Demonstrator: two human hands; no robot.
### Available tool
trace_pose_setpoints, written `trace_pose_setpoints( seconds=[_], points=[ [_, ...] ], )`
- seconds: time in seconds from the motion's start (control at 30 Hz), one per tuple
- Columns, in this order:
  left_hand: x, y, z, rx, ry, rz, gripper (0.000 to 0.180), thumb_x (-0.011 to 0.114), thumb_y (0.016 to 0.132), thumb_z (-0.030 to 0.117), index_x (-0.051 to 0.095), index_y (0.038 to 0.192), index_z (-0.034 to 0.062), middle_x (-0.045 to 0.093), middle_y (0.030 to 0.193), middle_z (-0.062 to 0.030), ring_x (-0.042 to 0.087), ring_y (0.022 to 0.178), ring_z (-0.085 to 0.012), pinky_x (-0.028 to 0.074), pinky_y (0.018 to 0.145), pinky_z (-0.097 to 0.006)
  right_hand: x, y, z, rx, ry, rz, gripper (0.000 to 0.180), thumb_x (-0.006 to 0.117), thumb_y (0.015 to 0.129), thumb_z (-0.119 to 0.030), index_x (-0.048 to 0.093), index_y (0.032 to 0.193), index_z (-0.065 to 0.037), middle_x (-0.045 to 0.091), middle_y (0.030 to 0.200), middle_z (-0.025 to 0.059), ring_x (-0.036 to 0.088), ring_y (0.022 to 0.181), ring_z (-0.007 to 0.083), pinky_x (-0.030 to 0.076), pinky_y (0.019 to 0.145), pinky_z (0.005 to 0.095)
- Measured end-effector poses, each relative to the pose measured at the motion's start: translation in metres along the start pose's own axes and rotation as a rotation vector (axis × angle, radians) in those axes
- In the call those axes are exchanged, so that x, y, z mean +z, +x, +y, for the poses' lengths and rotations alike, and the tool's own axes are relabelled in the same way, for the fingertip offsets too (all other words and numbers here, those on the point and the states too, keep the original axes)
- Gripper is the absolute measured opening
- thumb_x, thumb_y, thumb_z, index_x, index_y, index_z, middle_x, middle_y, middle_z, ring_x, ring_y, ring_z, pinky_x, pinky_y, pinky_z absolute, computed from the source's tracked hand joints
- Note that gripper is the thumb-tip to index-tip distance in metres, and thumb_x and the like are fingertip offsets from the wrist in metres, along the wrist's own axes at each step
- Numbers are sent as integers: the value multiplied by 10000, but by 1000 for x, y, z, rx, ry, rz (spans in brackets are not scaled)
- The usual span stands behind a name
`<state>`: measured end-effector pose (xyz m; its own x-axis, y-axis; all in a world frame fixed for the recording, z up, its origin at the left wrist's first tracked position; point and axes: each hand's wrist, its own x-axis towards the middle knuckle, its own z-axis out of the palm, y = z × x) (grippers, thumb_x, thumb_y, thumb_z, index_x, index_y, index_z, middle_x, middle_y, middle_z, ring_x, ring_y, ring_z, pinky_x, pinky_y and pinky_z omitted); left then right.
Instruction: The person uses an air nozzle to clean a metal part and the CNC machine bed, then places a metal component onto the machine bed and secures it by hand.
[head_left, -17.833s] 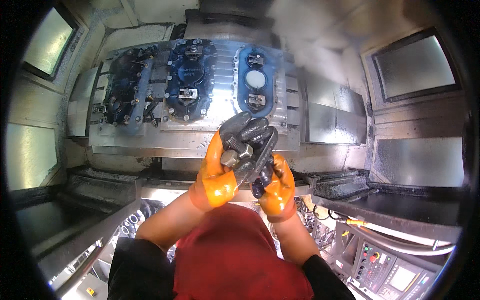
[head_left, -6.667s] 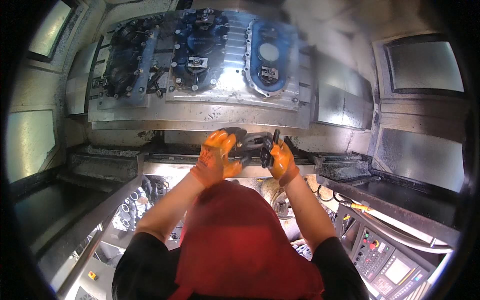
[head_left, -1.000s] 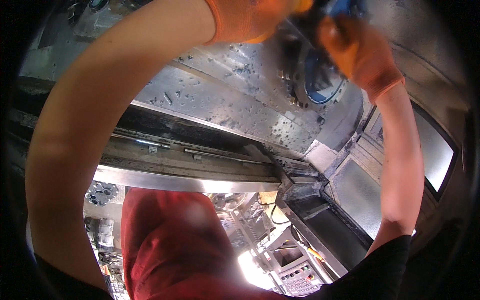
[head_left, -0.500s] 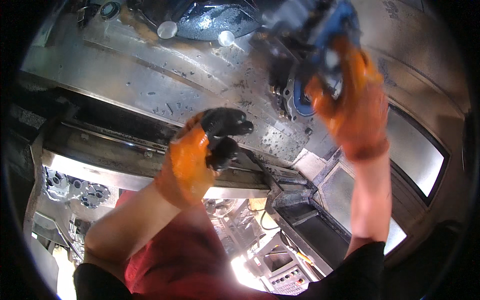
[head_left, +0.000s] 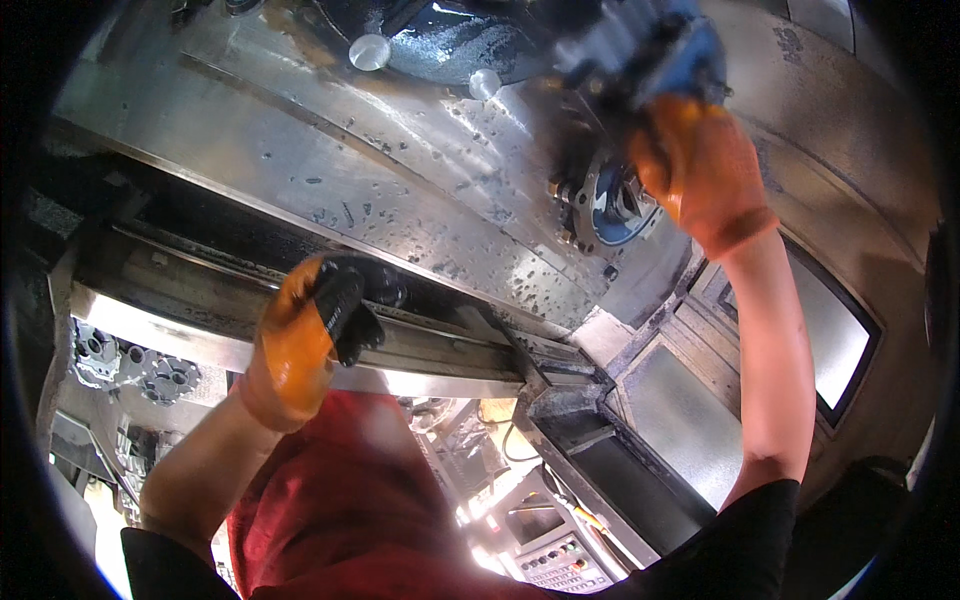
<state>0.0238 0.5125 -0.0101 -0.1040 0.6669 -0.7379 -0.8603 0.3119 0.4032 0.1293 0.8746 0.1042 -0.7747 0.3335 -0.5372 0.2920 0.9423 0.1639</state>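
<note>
My left hand [head_left: 305, 335], in an orange glove with black fingers, hangs over the near metal ledge [head_left: 440, 362]. Its fingers are loosely bent and partly apart, and nothing shows in them. At the upper right my right hand [head_left: 700, 170], also in an orange glove, has its fingers curled round part of a blue and dark object [head_left: 685, 60]. Motion blur hides what kind of thing that is. Just below and left of this hand is a round metal fixture [head_left: 610, 205] with a blue inner ring and bolts round its rim.
Two round pale knobs, one the left knob [head_left: 370, 52], stand before a wet dark part [head_left: 455, 45]. Dark chips lie on the metal plate [head_left: 340, 160]. A window panel [head_left: 825, 320] is at right; a control panel [head_left: 565, 565] and gear-like metal parts [head_left: 130, 362] are lower down.
My left hand has drawn back left and down, its fingers more bent. My right hand has moved up slightly with the blue object, uncovering more of the round fixture. The view has shifted a little.
</note>
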Motion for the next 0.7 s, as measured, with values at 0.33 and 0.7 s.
trace_pose_setpoints(
  seconds=[0.33,0.7],
  points=[
    [9,-23,-27,-220,118,-231,303,541,1073,339,660,1191,86,723,1056,-35,626,753,-78,461,620,-221,-3,6,-4,31,-25,48,315,621,976,-338,711,1062,-49,719,909,238,676,912,473,551,798,510],
    [2,-27,-32,-47,203,-241,311,527,1076,345,667,1191,92,730,1063,-36,644,762,-84,463,616,-221,-2,5,-2,208,524,-21,339,572,1002,-356,711,1015,-47,726,936,247,685,900,471,561,786,504]
  ],
)
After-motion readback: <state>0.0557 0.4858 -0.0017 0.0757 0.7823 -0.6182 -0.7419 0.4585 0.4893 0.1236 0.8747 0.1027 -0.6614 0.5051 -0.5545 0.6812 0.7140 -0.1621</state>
